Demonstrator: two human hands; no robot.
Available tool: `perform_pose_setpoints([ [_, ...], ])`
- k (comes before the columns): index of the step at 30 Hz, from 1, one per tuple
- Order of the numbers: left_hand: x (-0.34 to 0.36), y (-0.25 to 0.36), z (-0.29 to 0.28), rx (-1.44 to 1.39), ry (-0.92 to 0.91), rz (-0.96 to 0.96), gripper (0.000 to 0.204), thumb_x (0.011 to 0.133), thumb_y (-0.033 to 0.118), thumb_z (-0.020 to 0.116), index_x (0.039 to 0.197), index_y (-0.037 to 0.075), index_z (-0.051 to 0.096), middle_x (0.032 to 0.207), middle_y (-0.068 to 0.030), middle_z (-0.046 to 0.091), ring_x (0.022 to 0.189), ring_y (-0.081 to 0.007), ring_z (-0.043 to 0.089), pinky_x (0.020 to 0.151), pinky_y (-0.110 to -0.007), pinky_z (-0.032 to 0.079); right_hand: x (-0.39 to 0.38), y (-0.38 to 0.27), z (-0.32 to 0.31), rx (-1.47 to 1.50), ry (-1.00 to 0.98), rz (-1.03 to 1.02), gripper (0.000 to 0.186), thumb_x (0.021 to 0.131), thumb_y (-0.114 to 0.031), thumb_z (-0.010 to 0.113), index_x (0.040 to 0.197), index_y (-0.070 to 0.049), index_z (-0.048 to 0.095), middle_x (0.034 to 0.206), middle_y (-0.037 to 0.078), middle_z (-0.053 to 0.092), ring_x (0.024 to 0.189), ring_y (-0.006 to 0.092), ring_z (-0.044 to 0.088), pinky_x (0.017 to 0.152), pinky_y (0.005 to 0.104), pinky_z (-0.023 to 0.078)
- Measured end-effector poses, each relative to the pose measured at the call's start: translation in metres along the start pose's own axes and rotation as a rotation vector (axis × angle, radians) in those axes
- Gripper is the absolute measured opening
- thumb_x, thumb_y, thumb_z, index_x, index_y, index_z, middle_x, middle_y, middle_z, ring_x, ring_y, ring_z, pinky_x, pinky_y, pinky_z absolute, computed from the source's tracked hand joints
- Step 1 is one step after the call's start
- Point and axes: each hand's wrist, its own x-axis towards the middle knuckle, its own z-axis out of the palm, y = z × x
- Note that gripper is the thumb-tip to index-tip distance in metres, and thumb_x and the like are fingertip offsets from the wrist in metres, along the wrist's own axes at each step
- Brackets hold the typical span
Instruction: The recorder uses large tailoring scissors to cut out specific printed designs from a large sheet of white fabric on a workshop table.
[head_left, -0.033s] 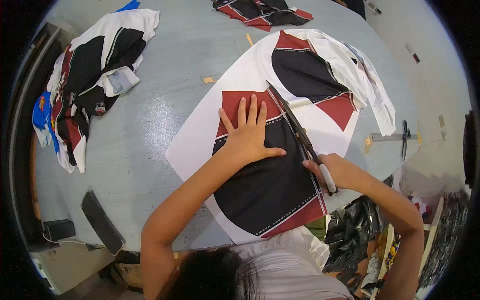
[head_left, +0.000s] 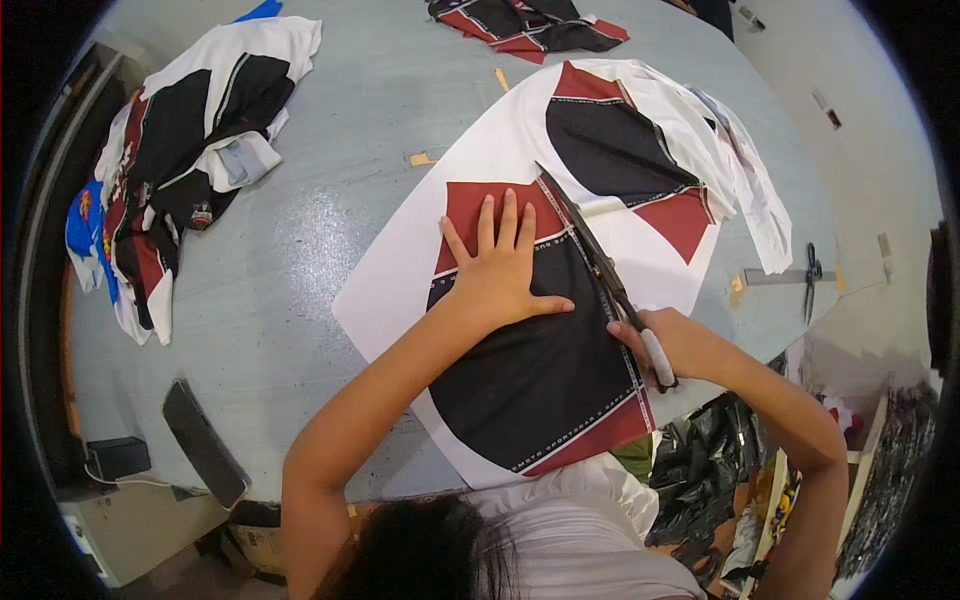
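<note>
Fingers spread, my left hand [head_left: 495, 270] lies flat on a red, black and white printed fabric panel [head_left: 525, 390] with white lettered trim. My right hand [head_left: 665, 340] grips the large dark scissors [head_left: 595, 250] by handles wrapped in pale material. Their long blades lie along the panel's right edge, pointing away from me toward the top of its red part, beside the trim. Beyond them, another panel of red, black and white [head_left: 610, 145] rests on white fabric, with crumpled white pieces at its right.
A garment pile [head_left: 170, 150] lies left on the grey table [head_left: 270, 380], more pieces [head_left: 510, 25] at the back. A phone-like dark slab [head_left: 205, 440] and black box [head_left: 118, 456] sit near left. A metal ruler [head_left: 775, 277] and second scissors [head_left: 811, 280] lie right, black plastic bags [head_left: 700, 460] below.
</note>
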Motion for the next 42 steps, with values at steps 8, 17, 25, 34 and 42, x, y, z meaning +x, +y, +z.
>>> perform_pose_setpoints([
  [8,0.000,0.001,0.001,-0.016,-0.023,0.003,0.124,0.057,0.076,0.061,0.142,-0.003,0.017,0.149,-0.0260,0.004,0.138,-0.0422,-0.001,0.093,-0.075,-0.006,0.015,-0.017,-0.020,-0.023,-0.124,-0.010,0.069,0.094,-0.055,0.031,0.056,-0.003,0.054,0.051,0.008,0.058,0.049,0.0182,0.061,0.054,0.0309,0.049],
  [17,0.002,0.000,-0.002,0.011,0.001,-0.008,0.123,0.057,0.074,0.063,0.143,-0.002,0.017,0.150,-0.0224,0.005,0.139,-0.0398,0.002,0.093,-0.076,-0.004,0.038,-0.017,-0.038,-0.040,-0.141,-0.133,0.078,0.092,-0.061,0.026,0.053,-0.002,0.059,0.049,0.009,0.058,0.050,0.0178,0.061,0.054,0.0307,0.048],
  [25,0.002,-0.002,-0.007,-0.012,-0.072,-0.028,0.129,0.054,0.076,0.063,0.144,-0.001,0.012,0.151,-0.0225,-0.002,0.139,-0.0400,-0.003,0.093,-0.075,-0.005,0.094,-0.022,-0.054,-0.038,-0.001,-0.329,0.075,0.094,-0.056,0.029,0.053,0.001,0.059,0.047,0.010,0.057,0.044,0.0186,0.060,0.047,0.0283,0.048],
  [34,-0.008,-0.029,-0.041,0.084,-0.385,0.170,0.127,0.052,0.064,0.075,0.147,0.015,0.008,0.152,-0.0159,-0.005,0.140,-0.0367,-0.007,0.099,-0.072,0.001,0.053,0.044,-0.025,0.340,-0.109,-0.329,0.070,0.092,-0.056,0.034,0.051,-0.004,0.057,0.049,0.008,0.057,0.045,0.0182,0.057,0.051,0.0315,0.046],
  [42,-0.031,-0.057,-0.036,-0.338,-0.069,0.226,0.072,0.078,0.049,0.064,0.135,0.011,0.042,0.146,-0.0231,0.023,0.136,-0.0363,0.020,0.109,-0.051,0.014,-0.010,0.098,-0.001,0.471,-0.233,-0.214,0.066,0.091,-0.060,0.034,0.076,-0.001,0.058,0.058,0.006,0.062,0.054,0.0159,0.061,0.053,0.0261,0.046],
])
